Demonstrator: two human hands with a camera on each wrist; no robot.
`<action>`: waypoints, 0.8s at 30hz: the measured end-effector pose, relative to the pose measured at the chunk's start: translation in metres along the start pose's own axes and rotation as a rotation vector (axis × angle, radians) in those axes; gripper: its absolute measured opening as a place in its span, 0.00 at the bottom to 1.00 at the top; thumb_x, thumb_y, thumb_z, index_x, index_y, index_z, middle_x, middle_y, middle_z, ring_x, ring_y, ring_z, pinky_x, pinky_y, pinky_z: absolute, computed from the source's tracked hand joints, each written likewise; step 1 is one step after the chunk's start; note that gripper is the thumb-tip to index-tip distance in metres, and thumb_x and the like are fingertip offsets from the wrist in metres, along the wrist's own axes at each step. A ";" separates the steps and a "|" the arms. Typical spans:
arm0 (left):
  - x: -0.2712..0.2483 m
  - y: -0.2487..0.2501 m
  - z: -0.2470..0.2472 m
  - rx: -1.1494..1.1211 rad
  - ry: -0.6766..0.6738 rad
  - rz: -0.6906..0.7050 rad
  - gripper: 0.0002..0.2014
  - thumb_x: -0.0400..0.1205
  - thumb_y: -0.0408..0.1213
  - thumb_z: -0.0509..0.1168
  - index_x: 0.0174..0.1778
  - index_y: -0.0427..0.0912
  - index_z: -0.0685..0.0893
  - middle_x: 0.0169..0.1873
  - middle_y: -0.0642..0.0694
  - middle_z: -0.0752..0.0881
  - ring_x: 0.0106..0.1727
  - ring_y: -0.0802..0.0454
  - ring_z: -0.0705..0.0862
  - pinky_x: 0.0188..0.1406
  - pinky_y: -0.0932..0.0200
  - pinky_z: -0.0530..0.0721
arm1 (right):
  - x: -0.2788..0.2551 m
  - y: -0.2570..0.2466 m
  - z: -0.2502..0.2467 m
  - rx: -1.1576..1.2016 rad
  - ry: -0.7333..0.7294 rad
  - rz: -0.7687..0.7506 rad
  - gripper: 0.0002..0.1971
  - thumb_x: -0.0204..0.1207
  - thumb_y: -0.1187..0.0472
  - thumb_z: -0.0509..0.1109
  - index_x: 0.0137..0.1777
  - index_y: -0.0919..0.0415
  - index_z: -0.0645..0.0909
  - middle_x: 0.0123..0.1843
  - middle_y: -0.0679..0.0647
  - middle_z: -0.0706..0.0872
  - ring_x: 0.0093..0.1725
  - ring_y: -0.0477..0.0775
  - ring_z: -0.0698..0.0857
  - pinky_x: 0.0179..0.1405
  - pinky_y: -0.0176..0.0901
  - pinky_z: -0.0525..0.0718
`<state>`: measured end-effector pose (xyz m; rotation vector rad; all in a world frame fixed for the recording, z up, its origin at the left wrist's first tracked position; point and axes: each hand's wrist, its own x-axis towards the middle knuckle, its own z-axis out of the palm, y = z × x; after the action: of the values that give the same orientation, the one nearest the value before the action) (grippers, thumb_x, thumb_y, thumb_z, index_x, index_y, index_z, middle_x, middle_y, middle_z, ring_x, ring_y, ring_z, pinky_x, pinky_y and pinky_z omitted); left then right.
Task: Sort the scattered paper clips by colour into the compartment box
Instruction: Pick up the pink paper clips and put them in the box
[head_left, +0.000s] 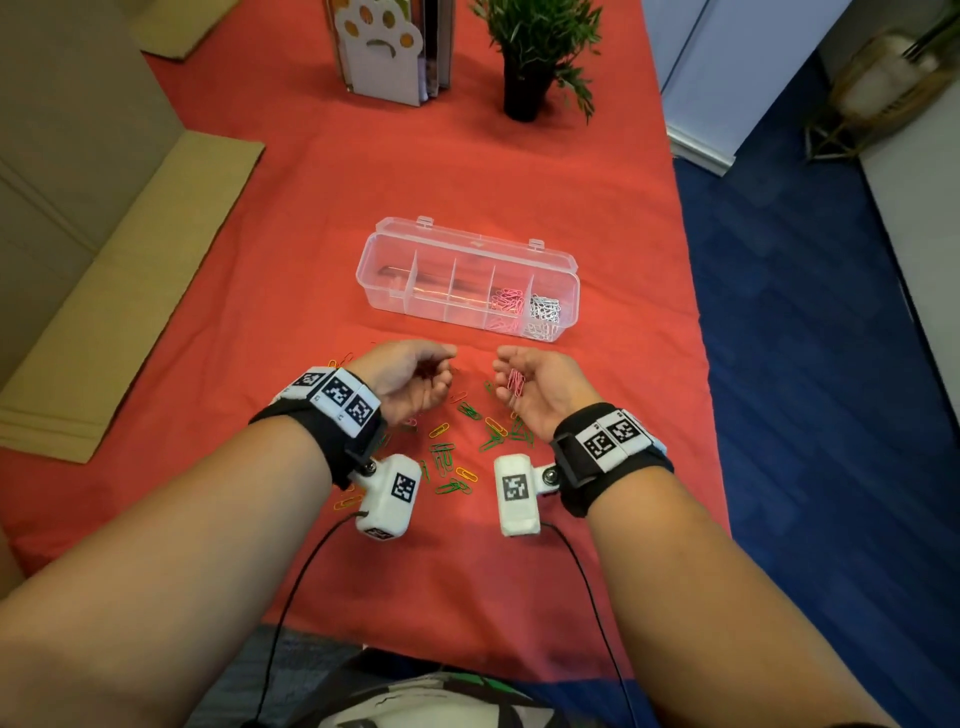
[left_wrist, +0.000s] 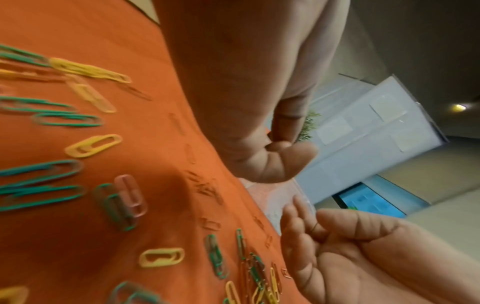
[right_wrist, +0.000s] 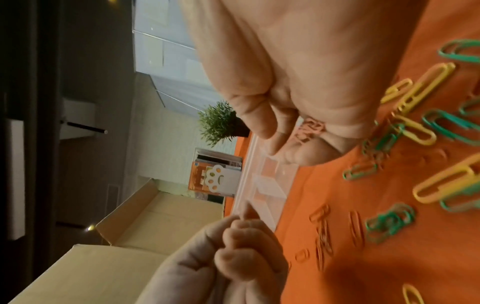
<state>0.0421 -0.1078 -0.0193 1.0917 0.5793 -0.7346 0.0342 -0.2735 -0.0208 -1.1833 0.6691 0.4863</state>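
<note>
The clear compartment box (head_left: 400, 291) lies open on the red cloth, with pink clips (head_left: 506, 304) in its fourth cell and white clips (head_left: 544, 312) in the rightmost one. The three left cells look bare. Just in front of it my right hand (head_left: 506, 376) is turned palm up and cups a bunch of pink clips (head_left: 516, 382), which also show in the right wrist view as pink clips (right_wrist: 310, 129). My left hand (head_left: 441, 366) faces it, fingers curled round what look like a few dark red clips (head_left: 428, 370). Green and yellow clips (head_left: 452, 457) lie scattered between my wrists.
Red clips (right_wrist: 324, 236), hard to see against the cloth, lie near the box. A potted plant (head_left: 530, 57) and a paw-print book holder (head_left: 382, 52) stand at the far edge. Flat cardboard (head_left: 119, 296) lies at the left. The table's right edge drops to blue floor (head_left: 805, 338).
</note>
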 end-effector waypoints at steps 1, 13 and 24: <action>0.003 0.003 0.007 0.040 0.011 0.023 0.08 0.82 0.32 0.59 0.36 0.40 0.77 0.15 0.52 0.78 0.16 0.62 0.78 0.15 0.71 0.79 | 0.001 -0.003 -0.003 -0.021 0.034 -0.014 0.13 0.77 0.74 0.51 0.43 0.62 0.77 0.36 0.54 0.78 0.31 0.47 0.76 0.27 0.35 0.76; 0.025 0.057 0.086 0.011 0.032 0.155 0.09 0.78 0.30 0.55 0.32 0.43 0.67 0.32 0.49 0.63 0.31 0.53 0.63 0.64 0.62 0.72 | -0.001 -0.025 -0.047 -0.223 0.217 -0.244 0.17 0.75 0.83 0.51 0.51 0.69 0.77 0.39 0.55 0.78 0.35 0.50 0.85 0.27 0.29 0.85; 0.005 0.031 0.026 0.319 0.319 0.426 0.16 0.80 0.25 0.55 0.58 0.42 0.81 0.42 0.49 0.81 0.37 0.57 0.77 0.30 0.66 0.73 | 0.024 -0.071 0.005 -0.691 0.252 -0.562 0.16 0.72 0.72 0.58 0.48 0.56 0.84 0.50 0.59 0.87 0.55 0.61 0.87 0.60 0.46 0.83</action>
<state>0.0705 -0.1244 0.0042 1.5856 0.4807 -0.2845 0.0995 -0.2910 0.0111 -2.0303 0.3469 0.0766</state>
